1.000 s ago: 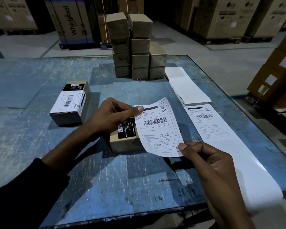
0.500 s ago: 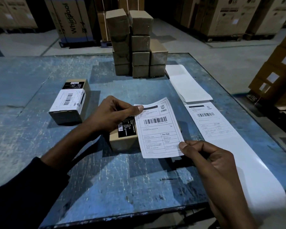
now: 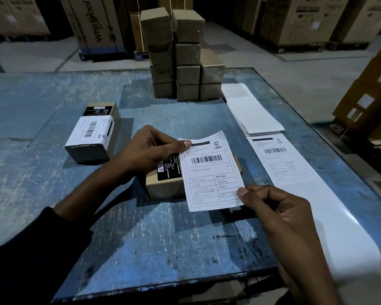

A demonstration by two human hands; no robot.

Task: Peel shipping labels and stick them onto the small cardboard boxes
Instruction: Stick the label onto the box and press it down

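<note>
The person holds a peeled white shipping label with a barcode and "CRED" logo (image 3: 211, 170) stretched between both hands above a small brown cardboard box bearing a black printed sticker (image 3: 163, 183), which sits on the scuffed blue metal table (image 3: 163, 238). The left hand (image 3: 147, 150) pinches the label's top-left corner, thumb on top and the other fingers curled beneath; the right hand (image 3: 277, 208) pinches the bottom-right corner between thumb and curled fingers. The label hangs tilted, and whether it already touches the box cannot be told.

The step in hand appears to be laying the label onto the box. To do it well, the person should probably keep the sheet taut, square its edges to the box's edges, set one edge down first, then smooth across so no bubbles or creases are trapped. The label looks wider than the box top, so it will likely need wrapping over a side, as on the already labelled cardboard box (image 3: 92, 137) to the left.

A stack of plain brown cardboard boxes (image 3: 185, 56) waits at the table's far edge, and the long white label backing strip with one more printed label (image 3: 279, 157) lies to the right.
</note>
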